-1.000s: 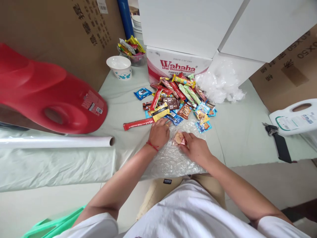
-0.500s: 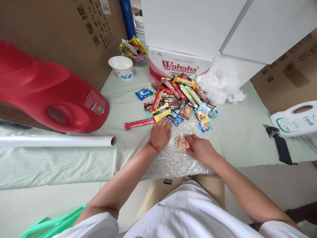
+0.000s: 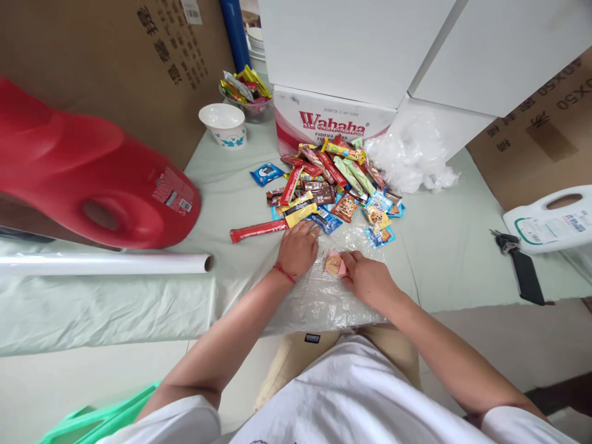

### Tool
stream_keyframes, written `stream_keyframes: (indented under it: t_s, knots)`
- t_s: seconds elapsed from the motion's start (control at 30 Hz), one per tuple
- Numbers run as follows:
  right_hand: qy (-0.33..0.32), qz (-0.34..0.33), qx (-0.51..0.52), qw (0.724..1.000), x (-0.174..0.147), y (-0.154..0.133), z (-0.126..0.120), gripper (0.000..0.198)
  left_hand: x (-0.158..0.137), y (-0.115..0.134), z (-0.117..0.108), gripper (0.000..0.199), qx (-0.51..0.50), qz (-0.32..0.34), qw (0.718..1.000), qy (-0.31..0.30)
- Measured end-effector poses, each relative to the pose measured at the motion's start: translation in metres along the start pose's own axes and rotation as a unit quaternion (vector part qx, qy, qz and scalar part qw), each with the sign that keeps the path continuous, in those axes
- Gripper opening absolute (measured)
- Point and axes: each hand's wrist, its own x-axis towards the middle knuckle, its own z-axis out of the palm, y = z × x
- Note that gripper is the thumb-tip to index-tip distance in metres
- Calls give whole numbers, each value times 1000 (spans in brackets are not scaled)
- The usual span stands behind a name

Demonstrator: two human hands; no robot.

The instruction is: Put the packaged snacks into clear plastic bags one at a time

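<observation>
My right hand (image 3: 369,275) pinches a small snack in a pink and clear wrapper (image 3: 333,263), low over a sheet of crinkled clear plastic (image 3: 324,302). Palm down, my left hand (image 3: 298,248) lies on the plastic's left part with its fingers stretched forward, a red string round the wrist. Its fingertips are beside a yellow packet (image 3: 300,209) and a long red stick packet (image 3: 259,231). Just beyond both hands is a heap of wrapped snacks, among them a brown cookie packet (image 3: 345,208) and a blue packet (image 3: 327,220).
A Wahaba-like printed "Wahaha" carton (image 3: 333,123) stands behind the heap, with crumpled clear bags (image 3: 409,154) to its right. Leftward are a paper bowl (image 3: 225,126), a large red jug (image 3: 139,185) and a white roll (image 3: 106,263). Keys with a black case (image 3: 527,277) and a white jug (image 3: 550,219) lie right.
My right hand has shifted slightly left with the pink-wrapped snack, closer to my left hand. The left hand keeps its place on the plastic. The whole view has moved a little.
</observation>
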Motion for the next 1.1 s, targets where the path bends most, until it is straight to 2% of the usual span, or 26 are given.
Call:
stream_keyframes:
  t_s: [0.13,0.33,0.53,0.77,0.97,1.1]
  knots:
    - [8,-7,5,1000,-3,7,0,46,-1,3,-2,43,-1,-4,1000,-6]
    - [40,10,4,999,-13,21,9,52,-2,4,-3,46,-2,-7,1000,-18]
    - [43,-15,14,999,-16,28,16,53,-2,2,-3,46,5,2,1000,-16]
    - [22,61,-6,998,-12,14,13,58,-2,3,-5,45,12,1,1000,-21]
    - [74,39,61,995,-21,11,23,35,0,1,-5,45,20,13,1000,-20]
    - [72,60,136,986,-27,16,25,36,-2,-3,-3,46,29,52,998,18]
